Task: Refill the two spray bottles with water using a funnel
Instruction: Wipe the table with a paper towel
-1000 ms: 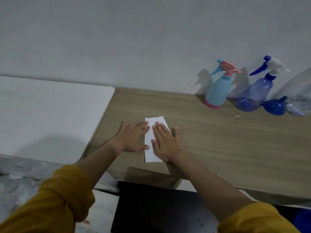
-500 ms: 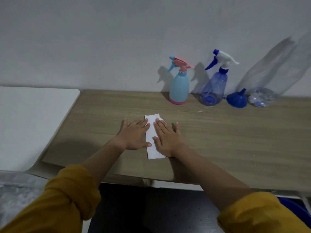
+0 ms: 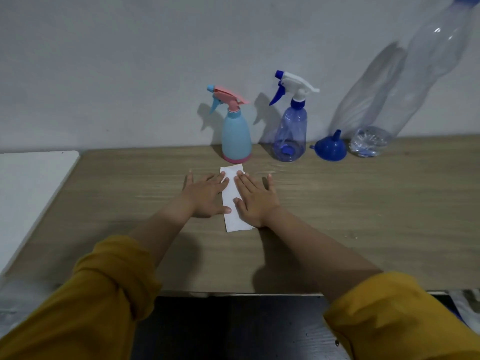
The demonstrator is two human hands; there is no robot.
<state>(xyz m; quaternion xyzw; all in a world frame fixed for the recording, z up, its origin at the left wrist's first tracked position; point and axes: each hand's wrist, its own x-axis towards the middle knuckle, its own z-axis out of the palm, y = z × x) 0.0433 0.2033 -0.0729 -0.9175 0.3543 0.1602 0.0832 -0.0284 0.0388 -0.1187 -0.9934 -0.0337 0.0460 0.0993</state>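
White folded paper pinned flat under both palms, left hand and right hand spread open, gripping nothing; light-blue spray bottle just beyond, clear blue spray bottle beside it, funnel inverted next along, big water bottle against wall; nothing uncapped yet; best to unscrew a trigger head first, steadying the base, then seat funnel spout down.

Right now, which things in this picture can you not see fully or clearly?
- Large clear bottle: head view, its cap is cut off by the top edge.
- Paper: partly covered by left hand and right hand.
- Light blue spray bottle: opaque, so its water level is hidden.
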